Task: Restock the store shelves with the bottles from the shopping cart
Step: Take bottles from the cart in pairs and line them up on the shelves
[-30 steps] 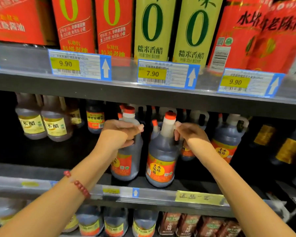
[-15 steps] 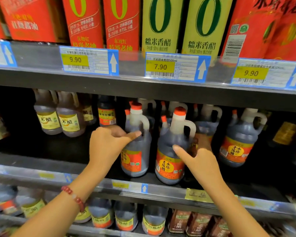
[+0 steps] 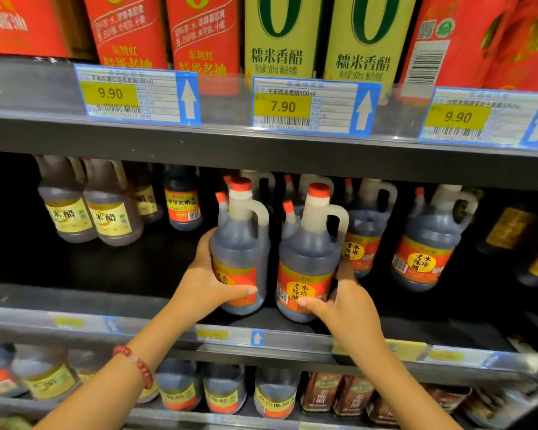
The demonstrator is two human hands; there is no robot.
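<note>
The middle shelf (image 3: pixel 137 293) runs across the view, its back lost in shadow. On the upper shelf at 12 o'clock, tall red and green cartons (image 3: pixel 280 32) are cut off at the top. At centre two dark vinegar jugs stand upright just beside each other at the shelf's front. The left hand (image 3: pixel 208 283) is wrapped around the left jug (image 3: pixel 241 243), its fingers hidden behind it. The right hand (image 3: pixel 345 302) clasps the right jug (image 3: pixel 308 252) low, covering part of its label. The hands are apart. At 6 o'clock, lower bottles (image 3: pixel 224 392) are blurred.
</note>
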